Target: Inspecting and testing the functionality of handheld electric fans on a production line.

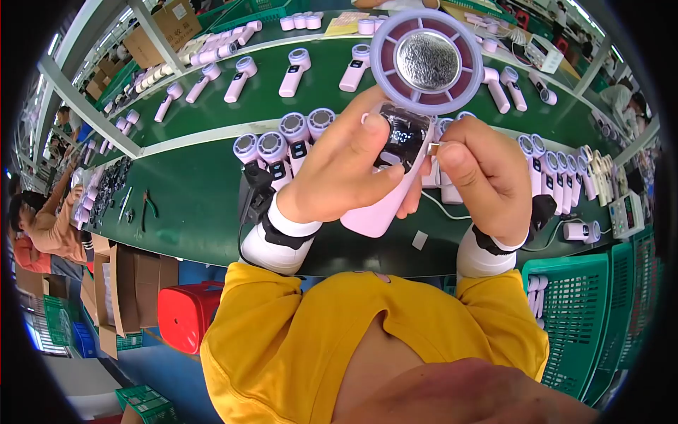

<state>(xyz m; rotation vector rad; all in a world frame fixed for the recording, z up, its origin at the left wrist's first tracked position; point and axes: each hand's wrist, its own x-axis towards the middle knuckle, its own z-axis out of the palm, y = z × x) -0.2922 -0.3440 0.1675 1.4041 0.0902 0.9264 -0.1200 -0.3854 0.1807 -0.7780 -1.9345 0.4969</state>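
Raised over the green bench is a pale pink handheld fan point(428, 62) with a round lilac head, a silver centre disc and a glossy dark display. My left hand point(335, 162) wraps around its handle, thumb by the display. At the handle's right side, my right hand point(487, 173) pinches a small cable plug point(433, 149) between thumb and finger. The plug's metal end is at the fan's edge; whether it sits inside a socket I cannot tell. A white cable point(443, 208) lies on the bench below my right hand. Several similar fans point(272, 147) stand behind my left hand.
Beyond the bench, more fans point(294, 72) lie along a green conveyor. Fans point(551, 173) line the right side, near a white meter box point(626, 215). Pliers point(147, 210) lie at left. Green crates point(575, 311) stand lower right; a red stool point(187, 318) and cardboard boxes point(134, 290) lower left.
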